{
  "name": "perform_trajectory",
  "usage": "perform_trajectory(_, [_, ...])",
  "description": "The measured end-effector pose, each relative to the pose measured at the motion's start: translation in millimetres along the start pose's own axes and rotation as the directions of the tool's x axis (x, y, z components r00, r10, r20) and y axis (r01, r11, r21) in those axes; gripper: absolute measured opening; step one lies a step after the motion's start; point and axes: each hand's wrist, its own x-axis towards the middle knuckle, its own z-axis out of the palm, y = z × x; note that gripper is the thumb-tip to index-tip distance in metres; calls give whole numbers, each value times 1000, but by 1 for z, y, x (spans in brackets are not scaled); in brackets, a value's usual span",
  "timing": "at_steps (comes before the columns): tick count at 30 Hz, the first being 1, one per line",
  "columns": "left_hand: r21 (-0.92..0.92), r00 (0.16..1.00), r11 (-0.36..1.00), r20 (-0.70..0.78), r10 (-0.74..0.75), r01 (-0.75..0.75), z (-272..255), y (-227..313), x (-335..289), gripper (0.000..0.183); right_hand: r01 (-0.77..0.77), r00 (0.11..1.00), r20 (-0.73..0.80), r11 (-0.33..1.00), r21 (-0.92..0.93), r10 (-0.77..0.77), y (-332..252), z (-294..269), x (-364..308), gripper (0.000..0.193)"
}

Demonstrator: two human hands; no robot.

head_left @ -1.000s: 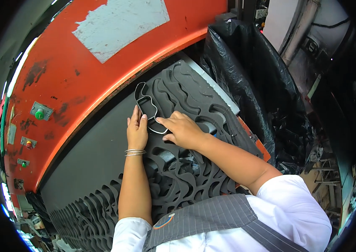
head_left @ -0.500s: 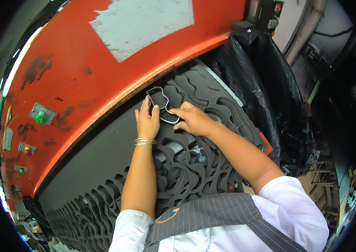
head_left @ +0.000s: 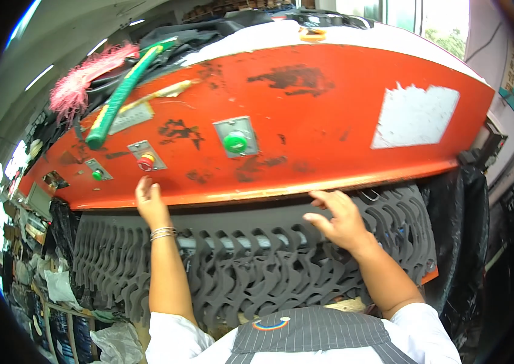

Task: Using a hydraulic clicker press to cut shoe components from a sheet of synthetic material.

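Head camera: my left hand (head_left: 151, 203) is hovering empty near the red button (head_left: 146, 162); my right hand (head_left: 343, 219) is hanging unclenched, empty, over grey foam (head_left: 232, 267).

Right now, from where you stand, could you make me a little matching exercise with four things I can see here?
Things:
1. left hand
2. right hand
3. green stick
4. white patch

Places:
A. on the right part of the orange panel, torn along its top edge
B. empty, over the cut grey foam
C. just below the red button in the picture
D. slanting across the panel's upper left

Pairs: 1-C, 2-B, 3-D, 4-A
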Motion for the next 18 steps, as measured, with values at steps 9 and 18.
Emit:
perform_trajectory(9, [631,980,751,80,185,-193,-80,10,121,56,26,983,-178,998,-53,-35,-71,71,132,15])
perform_trajectory(18, [367,792,718,94,603,-591,-29,118,34,68,-19,1000,21,985,172,15,-86,82,61,18])
